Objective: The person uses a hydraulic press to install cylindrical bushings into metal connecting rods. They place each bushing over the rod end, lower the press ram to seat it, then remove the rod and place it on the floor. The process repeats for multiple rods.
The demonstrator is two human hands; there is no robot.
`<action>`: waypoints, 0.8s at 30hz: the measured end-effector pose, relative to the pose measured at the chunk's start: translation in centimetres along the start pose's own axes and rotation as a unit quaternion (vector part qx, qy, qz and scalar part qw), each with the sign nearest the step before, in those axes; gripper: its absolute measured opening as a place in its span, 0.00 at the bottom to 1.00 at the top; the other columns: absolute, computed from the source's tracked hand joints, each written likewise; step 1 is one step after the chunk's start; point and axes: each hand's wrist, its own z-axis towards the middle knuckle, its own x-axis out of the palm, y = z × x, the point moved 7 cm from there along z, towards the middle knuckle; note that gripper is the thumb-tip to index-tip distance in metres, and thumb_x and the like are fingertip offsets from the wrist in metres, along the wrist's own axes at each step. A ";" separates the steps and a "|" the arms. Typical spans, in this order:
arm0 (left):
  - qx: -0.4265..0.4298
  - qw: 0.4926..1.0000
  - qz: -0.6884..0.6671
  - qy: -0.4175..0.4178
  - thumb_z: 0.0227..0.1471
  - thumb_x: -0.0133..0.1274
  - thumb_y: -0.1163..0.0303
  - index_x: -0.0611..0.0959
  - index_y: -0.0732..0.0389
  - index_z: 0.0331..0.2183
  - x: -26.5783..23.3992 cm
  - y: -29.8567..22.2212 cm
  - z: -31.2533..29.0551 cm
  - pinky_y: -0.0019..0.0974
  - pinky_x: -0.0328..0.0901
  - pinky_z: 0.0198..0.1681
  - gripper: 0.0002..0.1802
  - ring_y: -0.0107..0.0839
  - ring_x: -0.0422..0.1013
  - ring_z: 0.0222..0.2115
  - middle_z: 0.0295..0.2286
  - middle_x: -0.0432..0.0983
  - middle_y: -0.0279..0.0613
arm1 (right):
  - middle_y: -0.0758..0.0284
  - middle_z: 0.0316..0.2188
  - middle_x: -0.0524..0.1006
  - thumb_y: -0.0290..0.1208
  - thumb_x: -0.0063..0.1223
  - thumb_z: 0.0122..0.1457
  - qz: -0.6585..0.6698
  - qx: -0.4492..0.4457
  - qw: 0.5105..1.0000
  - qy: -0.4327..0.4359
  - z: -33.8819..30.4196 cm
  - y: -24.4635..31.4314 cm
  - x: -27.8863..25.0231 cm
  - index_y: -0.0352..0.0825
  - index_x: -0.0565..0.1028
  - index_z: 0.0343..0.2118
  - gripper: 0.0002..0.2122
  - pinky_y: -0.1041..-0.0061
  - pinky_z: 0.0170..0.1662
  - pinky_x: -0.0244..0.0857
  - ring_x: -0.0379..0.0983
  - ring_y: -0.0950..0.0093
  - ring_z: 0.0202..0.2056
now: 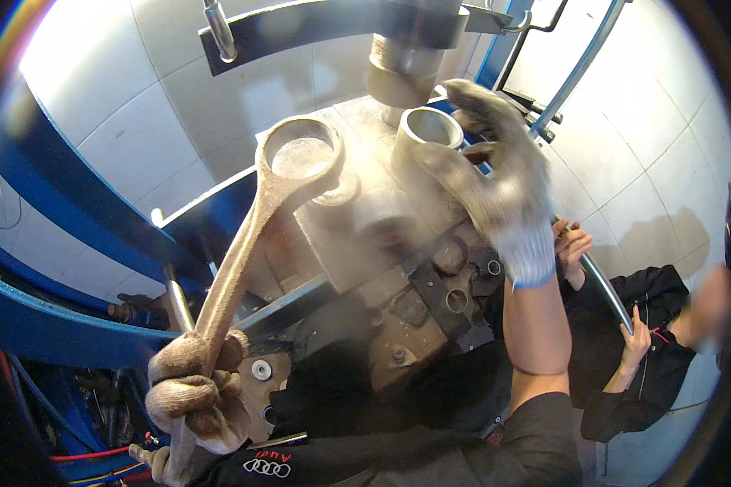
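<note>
My left hand [199, 390], in a dirty knitted glove, is closed round the shank of a large connecting rod [240, 260]. The rod slants up and away, and its ring end lies over the press bed [333, 252]. Through the ring shows a pale flat surface. To the right of it stands a short metal sleeve [410, 154], upright, below the press ram [402, 77]. My gloved right hand [499, 166] is at the sleeve's right side, thumb and fingers apart, the thumb overlapping its wall in view. Whether it touches is unclear.
A co-worker at the right holds a long metal bar [605, 288] with both hands. The blue press frame [81, 203] curves along the left. Rings and round parts lie on a low work surface [406, 341] nearer me. A dark crossbar [284, 40] spans the top.
</note>
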 end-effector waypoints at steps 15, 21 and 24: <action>0.035 0.999 -0.018 0.017 0.59 0.56 0.57 0.74 0.51 0.37 0.9 -0.7 0.0 0.50 0.78 0.44 0.11 0.51 0.75 0.45 0.44 0.68 0.47 | 0.59 0.45 0.79 0.31 0.65 0.47 0.074 0.074 0.992 0.069 -3.8 -1.3 -3.5 0.27 0.75 0.50 0.25 0.72 0.51 0.70 0.76 0.72 0.44; 0.080 0.993 -0.090 0.011 0.55 0.61 0.61 0.75 0.52 0.33 1.4 -0.3 0.3 0.46 0.78 0.36 0.11 0.48 0.75 0.39 0.38 0.69 0.45 | 0.58 0.43 0.80 0.32 0.66 0.45 0.034 0.140 0.988 0.048 -3.5 -3.7 -5.7 0.26 0.77 0.48 0.25 0.70 0.52 0.69 0.77 0.71 0.44; 0.103 0.991 -0.086 -0.003 0.55 0.61 0.60 0.74 0.53 0.31 1.5 -0.3 0.3 0.44 0.78 0.30 0.12 0.47 0.76 0.34 0.36 0.69 0.45 | 0.61 0.41 0.80 0.29 0.66 0.51 0.126 0.197 0.972 0.027 -2.8 -5.7 -5.1 0.27 0.77 0.48 0.22 0.78 0.45 0.72 0.77 0.76 0.41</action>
